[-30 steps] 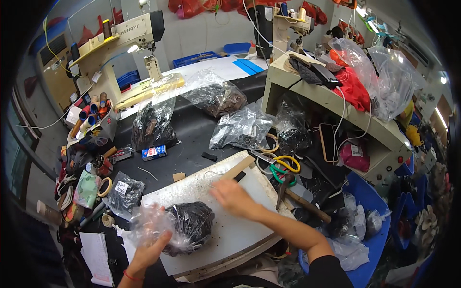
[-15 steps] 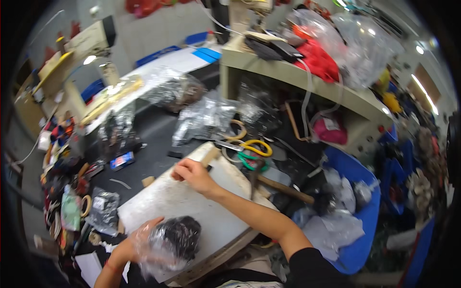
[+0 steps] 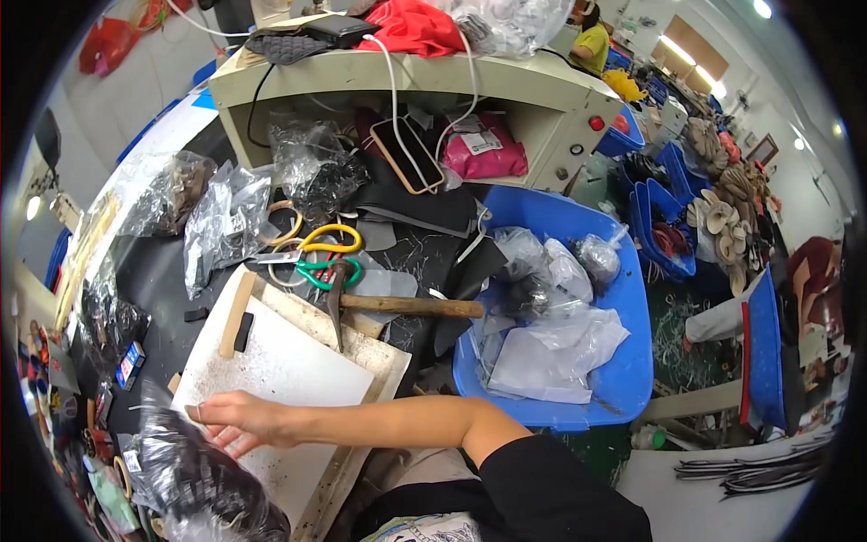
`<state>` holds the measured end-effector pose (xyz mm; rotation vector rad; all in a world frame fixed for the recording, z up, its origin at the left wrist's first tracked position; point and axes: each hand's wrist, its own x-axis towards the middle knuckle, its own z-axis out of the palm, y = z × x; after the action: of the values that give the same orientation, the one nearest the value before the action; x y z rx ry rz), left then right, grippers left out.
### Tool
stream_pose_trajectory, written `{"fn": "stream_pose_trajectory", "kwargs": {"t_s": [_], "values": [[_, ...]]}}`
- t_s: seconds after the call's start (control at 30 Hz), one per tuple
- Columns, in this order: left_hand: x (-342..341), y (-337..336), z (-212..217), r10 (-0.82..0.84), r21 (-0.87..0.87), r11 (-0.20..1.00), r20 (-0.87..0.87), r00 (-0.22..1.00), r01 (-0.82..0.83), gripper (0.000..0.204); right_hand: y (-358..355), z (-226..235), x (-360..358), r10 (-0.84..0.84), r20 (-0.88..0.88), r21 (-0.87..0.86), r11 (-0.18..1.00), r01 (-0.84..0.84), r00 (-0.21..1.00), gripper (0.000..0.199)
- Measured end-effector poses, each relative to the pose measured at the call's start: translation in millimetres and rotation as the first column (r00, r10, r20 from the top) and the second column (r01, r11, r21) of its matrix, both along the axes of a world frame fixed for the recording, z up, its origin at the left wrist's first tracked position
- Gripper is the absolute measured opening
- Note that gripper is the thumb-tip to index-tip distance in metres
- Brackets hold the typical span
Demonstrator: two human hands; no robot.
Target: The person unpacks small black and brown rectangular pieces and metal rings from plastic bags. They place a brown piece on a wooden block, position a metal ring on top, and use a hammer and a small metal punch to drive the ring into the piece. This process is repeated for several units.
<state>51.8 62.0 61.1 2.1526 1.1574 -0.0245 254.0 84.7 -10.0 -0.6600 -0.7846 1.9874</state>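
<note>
One hand shows: the right hand (image 3: 239,423), fingers loosely bent by the upper edge of a clear bag of dark contents (image 3: 194,470); whether they pinch its film, I cannot tell. Bag at the person's near left, overlapping the white board (image 3: 271,352); resting or lifted, unclear. Left hand not visible, grip unknown. Step, as judged: handling the bag. Next move calls for sure purchase on slippery film.
</note>
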Motion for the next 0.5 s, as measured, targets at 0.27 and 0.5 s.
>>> {"fn": "stream_pose_trajectory", "kwargs": {"t_s": [0.27,0.5], "values": [[-5.8,-1.8,9.8,-0.026,0.033,0.999,0.033,0.999,0.025,0.076,-12.3,5.1,31.9,0.093,-0.279,0.132,0.990,-0.058,0.956,0.077],[25.8,-8.4,41.5,-0.302,0.144,0.945,0.044,0.952,0.293,0.067,-44.6,106.5,11.7,-0.506,0.322,0.928,0.002,-0.373,0.800,0.063]]}}
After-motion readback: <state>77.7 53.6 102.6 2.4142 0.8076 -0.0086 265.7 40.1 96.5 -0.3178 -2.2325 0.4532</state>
